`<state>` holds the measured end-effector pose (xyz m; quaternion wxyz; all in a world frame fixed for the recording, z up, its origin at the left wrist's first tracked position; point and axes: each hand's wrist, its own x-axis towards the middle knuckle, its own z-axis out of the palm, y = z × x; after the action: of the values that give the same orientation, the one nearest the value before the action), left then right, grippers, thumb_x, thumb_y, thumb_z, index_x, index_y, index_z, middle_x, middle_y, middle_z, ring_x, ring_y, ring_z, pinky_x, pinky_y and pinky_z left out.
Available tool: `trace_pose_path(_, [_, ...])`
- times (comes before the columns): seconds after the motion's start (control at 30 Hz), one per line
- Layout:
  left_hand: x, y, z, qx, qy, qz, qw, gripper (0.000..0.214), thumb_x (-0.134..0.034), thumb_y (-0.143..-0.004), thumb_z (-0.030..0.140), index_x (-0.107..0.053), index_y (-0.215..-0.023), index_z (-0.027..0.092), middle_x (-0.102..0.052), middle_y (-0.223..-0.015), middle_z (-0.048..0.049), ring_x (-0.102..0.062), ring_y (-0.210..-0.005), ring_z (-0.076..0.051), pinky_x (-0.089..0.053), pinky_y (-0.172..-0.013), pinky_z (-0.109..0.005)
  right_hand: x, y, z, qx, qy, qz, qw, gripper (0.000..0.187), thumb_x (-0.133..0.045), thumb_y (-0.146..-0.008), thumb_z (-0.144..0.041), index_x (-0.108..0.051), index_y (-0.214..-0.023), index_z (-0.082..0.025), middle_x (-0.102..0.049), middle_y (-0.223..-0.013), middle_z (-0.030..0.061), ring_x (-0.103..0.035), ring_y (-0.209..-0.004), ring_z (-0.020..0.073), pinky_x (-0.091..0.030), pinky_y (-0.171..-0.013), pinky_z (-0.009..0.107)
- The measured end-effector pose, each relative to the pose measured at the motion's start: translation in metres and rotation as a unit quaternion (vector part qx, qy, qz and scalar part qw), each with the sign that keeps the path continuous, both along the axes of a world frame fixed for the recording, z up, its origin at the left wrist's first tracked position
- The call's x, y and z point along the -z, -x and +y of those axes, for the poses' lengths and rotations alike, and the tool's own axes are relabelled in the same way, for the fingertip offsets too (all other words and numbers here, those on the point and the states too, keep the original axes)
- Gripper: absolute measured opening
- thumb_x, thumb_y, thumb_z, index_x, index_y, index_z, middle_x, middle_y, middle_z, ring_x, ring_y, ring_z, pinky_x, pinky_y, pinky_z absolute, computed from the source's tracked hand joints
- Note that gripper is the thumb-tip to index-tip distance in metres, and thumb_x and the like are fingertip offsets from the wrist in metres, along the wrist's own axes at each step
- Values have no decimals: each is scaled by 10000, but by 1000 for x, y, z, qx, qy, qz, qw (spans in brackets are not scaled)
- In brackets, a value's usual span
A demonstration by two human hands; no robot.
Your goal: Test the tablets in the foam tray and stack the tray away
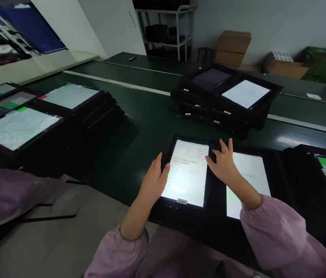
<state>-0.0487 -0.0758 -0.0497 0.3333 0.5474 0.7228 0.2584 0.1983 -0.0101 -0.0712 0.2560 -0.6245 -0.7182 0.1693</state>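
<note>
Open lane: bare green counter [139, 119] between the left tray stacks [73, 106] and the lit tablet [187, 173].
Ahead: the far tray stack [223, 112] blocks reach, with only a narrow strip before it.
Right: the second tablet [255, 170] and the side tray [319, 173] sit close together, with no gap.

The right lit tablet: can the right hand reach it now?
Probably yes: the right hand is at the strip between both screens, the right tablet lies directly beside it, and only its own forearm crosses it.

Nothing is legible: the tablet [187, 173] shows rows of text (too blurred to read), and its sticker [182, 201] likewise.
</note>
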Motion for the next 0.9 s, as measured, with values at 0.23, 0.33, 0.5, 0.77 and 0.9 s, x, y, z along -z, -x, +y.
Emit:
trace_pose_path(0.23, [1,0,3,8,8,2,1000,757,-350,-1049,464,-307,-1651,6,-358,-1710,-291,-378,-1594,-401,-346,-1284,-614,9,12,2,35,-17,50,998,433,-630,-943,-549,-727,-796,-154,-397,-1694,197,-49,-1657,481,-233,-1306,728])
trace_pose_path(0.33, [1,-1,6,6,17,6,1000,768,-349,-1046,460,-297,-1650,-12,-345,-1710,-303,-369,-1596,-410,-331,-1289,-616,9,10,3,58,0,74,996,426,-651,-930,-543,-770,-925,-133,-434,-1668,211,-138,-1646,485,-298,-1277,734])
trace_pose_path(0.5, [3,0,7,4,9,-4,1000,761,-356,-1042,469,-314,-1647,9,-332,-1723,-286,-357,-1604,-399,-312,-1301,-607,5,6,8,68,38,101,992,471,-698,-906,-588,-807,-1031,-147,-443,-1674,190,-209,-1628,496,-387,-1220,744])
trace_pose_path(0.77, [6,3,-3,17,-37,22,999,796,-363,-1010,516,-358,-1630,16,-447,-1658,-284,-476,-1532,-394,-376,-1267,-610,-38,-29,-38,2,-75,78,994,350,-649,-993,-436,-788,-1242,-233,-562,-1602,102,-321,-1615,384,-525,-1166,632])
trace_pose_path(0.9, [11,4,-4,23,-76,61,995,812,-392,-975,523,-413,-1593,-3,-535,-1579,-294,-516,-1496,-401,-377,-1266,-610,-58,-84,-100,-56,-223,-43,972,245,-596,-1039,-231,-829,-1102,-279,-672,-1481,50,-538,-1490,308,-580,-1142,518])
